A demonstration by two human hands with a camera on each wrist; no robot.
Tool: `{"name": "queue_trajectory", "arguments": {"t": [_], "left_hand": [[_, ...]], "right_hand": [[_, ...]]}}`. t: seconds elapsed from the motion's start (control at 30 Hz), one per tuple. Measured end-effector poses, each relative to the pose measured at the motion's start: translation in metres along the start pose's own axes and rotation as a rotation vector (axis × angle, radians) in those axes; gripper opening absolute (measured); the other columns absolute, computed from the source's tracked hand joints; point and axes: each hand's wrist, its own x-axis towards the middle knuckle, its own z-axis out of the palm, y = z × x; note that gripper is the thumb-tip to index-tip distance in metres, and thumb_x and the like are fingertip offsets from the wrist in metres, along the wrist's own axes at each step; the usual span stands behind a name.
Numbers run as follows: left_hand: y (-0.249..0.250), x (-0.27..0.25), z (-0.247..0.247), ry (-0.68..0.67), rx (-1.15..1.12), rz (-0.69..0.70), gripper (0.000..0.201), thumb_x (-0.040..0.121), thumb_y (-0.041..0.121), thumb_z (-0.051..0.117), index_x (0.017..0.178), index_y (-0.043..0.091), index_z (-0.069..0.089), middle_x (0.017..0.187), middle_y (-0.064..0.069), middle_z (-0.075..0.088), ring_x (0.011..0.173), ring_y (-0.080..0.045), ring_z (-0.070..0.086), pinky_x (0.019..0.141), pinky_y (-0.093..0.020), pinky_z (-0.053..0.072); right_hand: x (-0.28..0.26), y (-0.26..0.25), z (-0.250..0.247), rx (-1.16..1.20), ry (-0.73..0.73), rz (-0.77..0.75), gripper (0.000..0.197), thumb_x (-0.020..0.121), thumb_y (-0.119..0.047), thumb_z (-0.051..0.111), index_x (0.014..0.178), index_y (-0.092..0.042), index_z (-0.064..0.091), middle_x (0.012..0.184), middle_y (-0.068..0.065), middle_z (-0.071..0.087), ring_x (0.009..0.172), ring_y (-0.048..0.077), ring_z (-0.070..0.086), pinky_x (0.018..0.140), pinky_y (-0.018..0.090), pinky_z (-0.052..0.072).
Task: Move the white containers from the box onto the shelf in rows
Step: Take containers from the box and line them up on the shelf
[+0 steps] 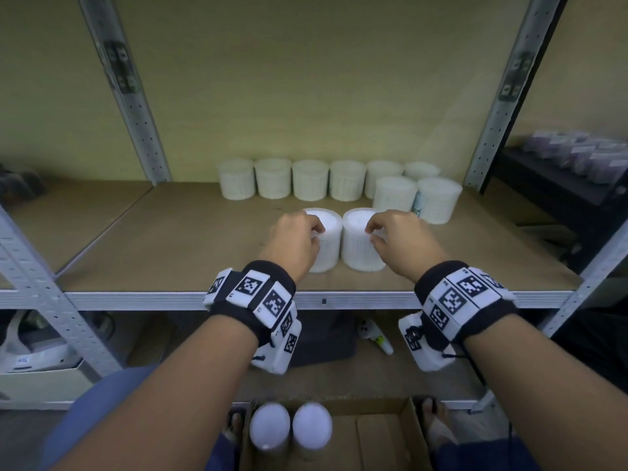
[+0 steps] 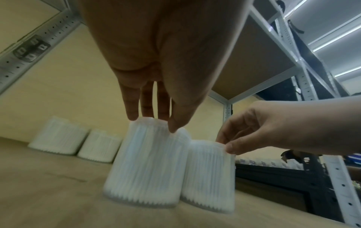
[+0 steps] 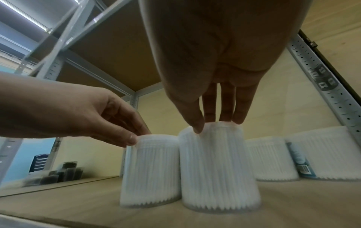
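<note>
Frame centre: our left hand (image 1: pixel 295 240) and right hand (image 1: pixel 398 240) each pinch a white container (image 1: pixel 361 240) by its rim, on the shelf (image 1: pixel 190 239). We judge them light, rigid, easily tipped.

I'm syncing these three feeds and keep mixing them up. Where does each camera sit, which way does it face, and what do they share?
Head: on the head, looking forward and down at the shelf; both forearms, left hand, right hand.
Left wrist: under that palm, along the fingers to the left container; right hand beside it.
Right wrist: mirrored, on the right container.
Shared: both hands, both containers.
</note>
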Motion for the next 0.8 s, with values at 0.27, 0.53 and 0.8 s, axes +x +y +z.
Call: {"name": "queue_trajectory", "arguments": {"t": [0.27,0.53,0.8], "left_hand": [[-0.017,0.064,0.011,-0.047,-0.052,-0.058,0.025,0.09,0.003,0.056,0.111,0.006,0.069,0.12,-0.01,0.066,0.112,-0.021,0.061,0.095,-0.022,0.043],[-0.029,0.106,0.02,-0.051,-0.059,-0.082,0.023,0.089,0.002,0.058,0.109,0.005,0.07,0.115,-0.01,0.069,0.106,-0.02,0.064,0.083,-0.013,0.039],[-0.039,0.136,0.029,-0.08,-0.065,-0.078,0.025,0.089,0.003,0.056,0.11,0.006,0.07,0.116,-0.01,0.069,0.111,-0.02,0.061,0.091,-0.018,0.042]], "right_hand": [[0.065,0.007,0.018,-0.024,-0.041,0.056,0.026,0.093,-0.014,0.05,0.114,-0.019,0.065,0.121,0.006,0.065,0.111,0.025,0.06,0.093,0.033,0.046],[0.114,0.013,0.035,-0.068,-0.048,0.059,0.029,0.091,-0.01,0.047,0.111,-0.02,0.065,0.115,0.008,0.067,0.104,0.029,0.062,0.087,0.034,0.047],[0.142,0.02,0.042,-0.121,-0.046,0.019,0.03,0.091,-0.006,0.046,0.114,-0.016,0.062,0.116,0.01,0.065,0.104,0.03,0.061,0.084,0.033,0.044]]}}
